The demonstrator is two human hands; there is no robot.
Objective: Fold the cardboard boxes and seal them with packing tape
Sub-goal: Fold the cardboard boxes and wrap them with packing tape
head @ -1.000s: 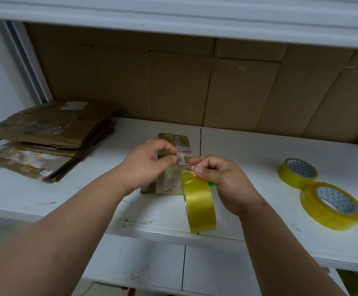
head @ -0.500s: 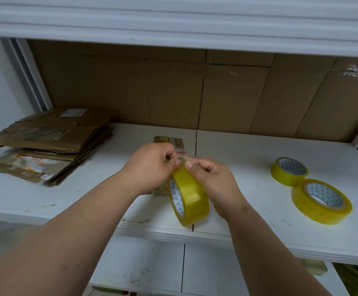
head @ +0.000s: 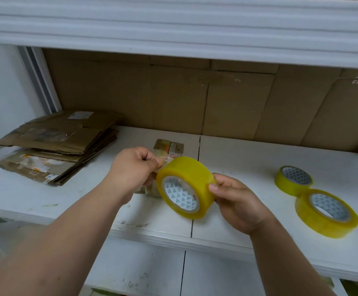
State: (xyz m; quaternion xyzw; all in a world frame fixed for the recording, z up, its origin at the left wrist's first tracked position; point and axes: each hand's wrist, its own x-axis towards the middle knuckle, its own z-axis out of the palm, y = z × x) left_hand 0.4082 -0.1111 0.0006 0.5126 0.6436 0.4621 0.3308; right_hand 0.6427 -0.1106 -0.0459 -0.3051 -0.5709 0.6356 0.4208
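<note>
Holding the centre of the frame is a roll of translucent yellow packing tape (head: 185,186) on a printed white core, lifted off the white shelf surface (head: 248,159). Right hand (head: 236,205): thumb and fingers curled round the roll's right rim, gripping it. Left hand (head: 134,169): fingers curled, thumb and forefinger pinched at the roll's upper left edge, apparently on the loose tape end; the strip itself is too clear to make out. Just behind the hands, partly hidden, a small flattened brown cardboard box with old tape and labels (head: 169,147) lies on the shelf. Lower right: two spare yellow tape rolls (head: 326,212), touching, lying flat. Mid left: a stack of flattened worn cardboard boxes (head: 60,146). Far back: a brown cardboard backing wall (head: 216,99). Judgement: step in hand is freeing the tape end; no box is folded yet. Next move calls for peeling a clean length without it sticking to itself, then erecting the small box.
</note>
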